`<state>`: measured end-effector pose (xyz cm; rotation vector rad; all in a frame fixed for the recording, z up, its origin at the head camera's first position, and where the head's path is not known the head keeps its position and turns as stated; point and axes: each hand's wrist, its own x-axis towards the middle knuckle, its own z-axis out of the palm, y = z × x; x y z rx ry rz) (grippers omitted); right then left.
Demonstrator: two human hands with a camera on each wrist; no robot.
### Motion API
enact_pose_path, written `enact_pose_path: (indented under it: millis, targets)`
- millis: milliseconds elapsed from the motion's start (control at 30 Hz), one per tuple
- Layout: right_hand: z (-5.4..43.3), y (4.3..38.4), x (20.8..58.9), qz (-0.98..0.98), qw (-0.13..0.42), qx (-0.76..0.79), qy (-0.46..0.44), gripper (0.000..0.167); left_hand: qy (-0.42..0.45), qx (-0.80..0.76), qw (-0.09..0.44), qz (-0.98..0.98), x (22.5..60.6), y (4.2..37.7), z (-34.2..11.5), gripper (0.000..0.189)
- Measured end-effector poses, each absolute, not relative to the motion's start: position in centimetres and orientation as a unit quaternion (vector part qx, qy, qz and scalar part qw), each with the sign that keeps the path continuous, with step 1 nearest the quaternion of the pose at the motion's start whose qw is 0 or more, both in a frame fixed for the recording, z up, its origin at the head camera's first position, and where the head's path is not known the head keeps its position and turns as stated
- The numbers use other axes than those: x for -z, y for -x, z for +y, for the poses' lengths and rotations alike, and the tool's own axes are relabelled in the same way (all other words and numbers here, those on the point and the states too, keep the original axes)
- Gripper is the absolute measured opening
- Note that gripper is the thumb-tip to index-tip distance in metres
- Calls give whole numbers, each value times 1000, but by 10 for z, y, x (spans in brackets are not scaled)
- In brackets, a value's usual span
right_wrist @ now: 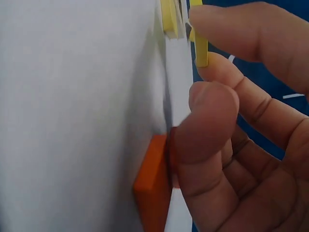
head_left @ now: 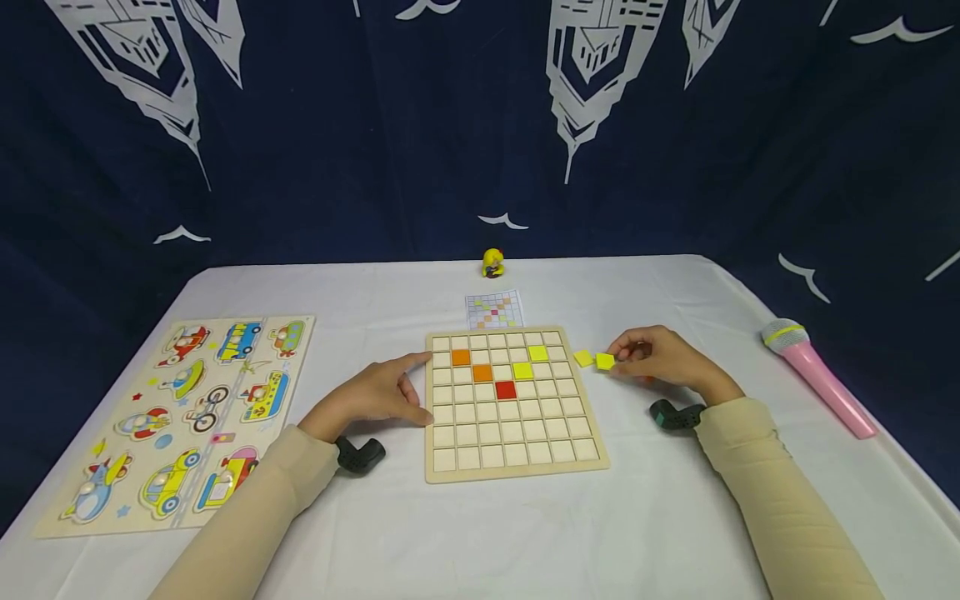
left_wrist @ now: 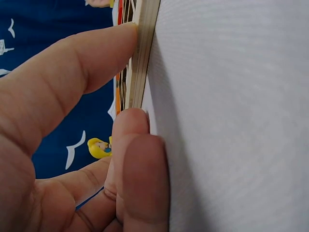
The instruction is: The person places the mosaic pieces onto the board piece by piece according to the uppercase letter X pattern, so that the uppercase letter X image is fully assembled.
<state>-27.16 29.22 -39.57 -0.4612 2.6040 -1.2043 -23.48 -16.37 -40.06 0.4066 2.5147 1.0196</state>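
A wooden grid board (head_left: 517, 476) lies on the white table, holding two orange tiles (head_left: 461, 357), two yellow tiles (head_left: 522, 371) and one red tile (head_left: 506, 390). At its left edge, my left hand (head_left: 382, 392) touches the rim with spread thumb and index finger. Just right of the board, my right hand (head_left: 656, 358) pinches a yellow square tile (right_wrist: 201, 48) between thumb and index finger. Another loose yellow tile (head_left: 583, 358) lies beside the board's right edge. Below the right fingers is an orange tile (right_wrist: 153, 179), with a red piece (right_wrist: 175, 164) partly hidden behind a finger.
A small pattern card (head_left: 495, 310) lies behind the board, and a yellow figurine (head_left: 492, 263) stands at the table's far edge. On the left is a vehicle picture puzzle (head_left: 180, 417). A pink toy microphone (head_left: 825, 383) lies at the right edge.
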Motion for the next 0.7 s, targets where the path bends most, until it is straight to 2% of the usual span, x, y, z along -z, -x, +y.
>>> enact_pose_path:
  millis: [700]
  targets:
    - [236, 257, 383, 884, 126, 398, 209, 30, -146, -367, 197, 897, 401, 234, -165, 105]
